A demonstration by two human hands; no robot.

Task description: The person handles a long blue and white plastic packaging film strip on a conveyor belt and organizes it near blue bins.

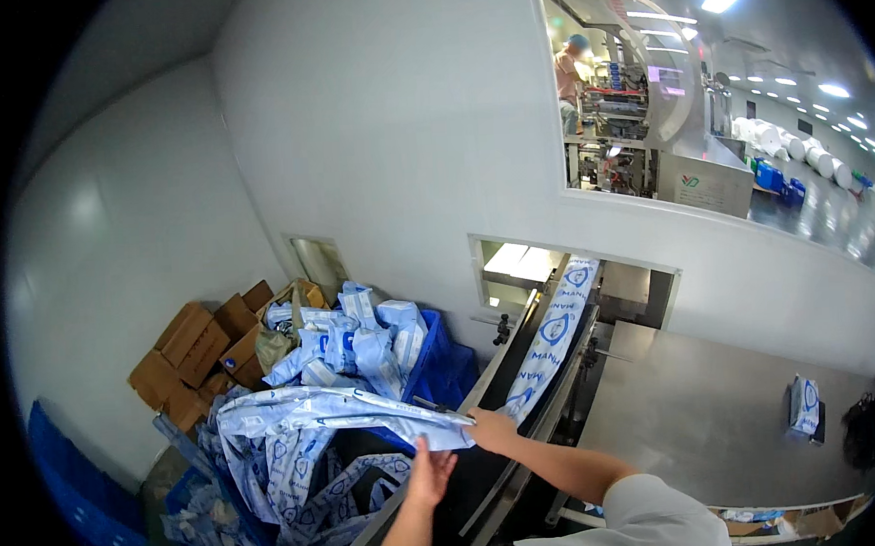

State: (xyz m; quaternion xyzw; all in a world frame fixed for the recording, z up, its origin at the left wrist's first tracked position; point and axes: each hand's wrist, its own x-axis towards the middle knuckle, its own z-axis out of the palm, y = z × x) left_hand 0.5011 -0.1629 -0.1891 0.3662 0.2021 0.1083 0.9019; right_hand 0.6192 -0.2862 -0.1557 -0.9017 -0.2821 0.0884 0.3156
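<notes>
My right hand point(493, 431) is closed on a long light-blue and white printed strip of packaging film point(312, 407). From that grip the film stretches left and drapes over a heap of crumpled film point(295, 479). Just below the held part, my left hand point(430, 473) has its fingers apart, close under the film; whether it touches is unclear. Another length of printed film point(555, 336) lies along the dark conveyor point(510, 367), coming through a wall opening. Whether both lengths join at my right hand is hidden.
A blue crate point(436, 361) holds several filled packs point(372, 344). Cardboard boxes point(192, 342) are piled behind the heap, left. A metal table point(658, 410) right of the conveyor bears a small pack point(804, 403). Behind a window, a person point(568, 82) stands beside machinery point(616, 119).
</notes>
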